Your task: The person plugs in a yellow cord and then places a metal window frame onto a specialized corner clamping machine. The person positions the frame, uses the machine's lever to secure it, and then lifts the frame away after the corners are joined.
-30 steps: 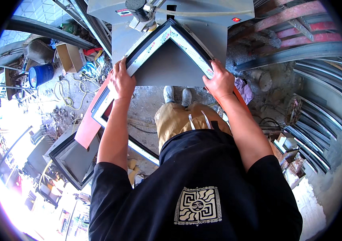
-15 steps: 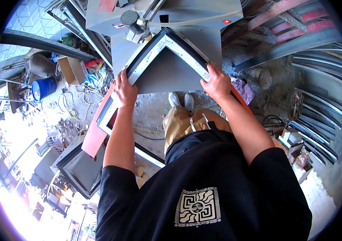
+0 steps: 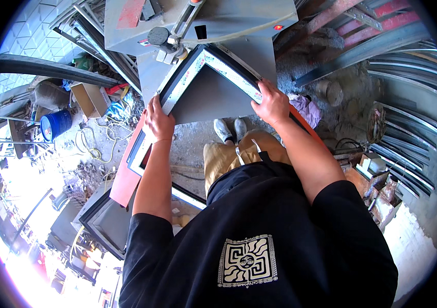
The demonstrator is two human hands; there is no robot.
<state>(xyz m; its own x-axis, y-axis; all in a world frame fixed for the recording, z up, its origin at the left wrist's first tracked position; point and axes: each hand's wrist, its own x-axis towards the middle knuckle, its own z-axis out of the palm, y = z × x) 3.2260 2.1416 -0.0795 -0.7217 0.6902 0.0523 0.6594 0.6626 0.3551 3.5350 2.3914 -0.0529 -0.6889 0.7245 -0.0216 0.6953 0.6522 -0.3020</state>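
Observation:
A dark frame faced with white film (image 3: 183, 82) lies with one corner pointing away from me on a grey machine table (image 3: 205, 100). That corner sits below a small dark slot (image 3: 201, 32) in the machine body. My left hand (image 3: 158, 122) is closed round the frame's left side, fingers over its outer edge. On the right side, my right hand (image 3: 272, 104) grips it, thumb toward the inside. A round-headed clamp (image 3: 158, 37) on the machine stands just left of the corner. My forearms hide parts of the frame.
Orange-red boards (image 3: 125, 177) slope down beneath the frame's sides. A second dark frame (image 3: 100, 223) stands at lower left. A blue drum (image 3: 56, 126), a cardboard box (image 3: 89, 100) and a coiled hose (image 3: 89, 149) are at left. Metal profiles (image 3: 408, 149) are stacked at right.
The whole scene has shifted slightly left in the picture, with the machine and frame's corner a little lower. Both hands keep their hold on the frame, which shows no clear movement against the machine.

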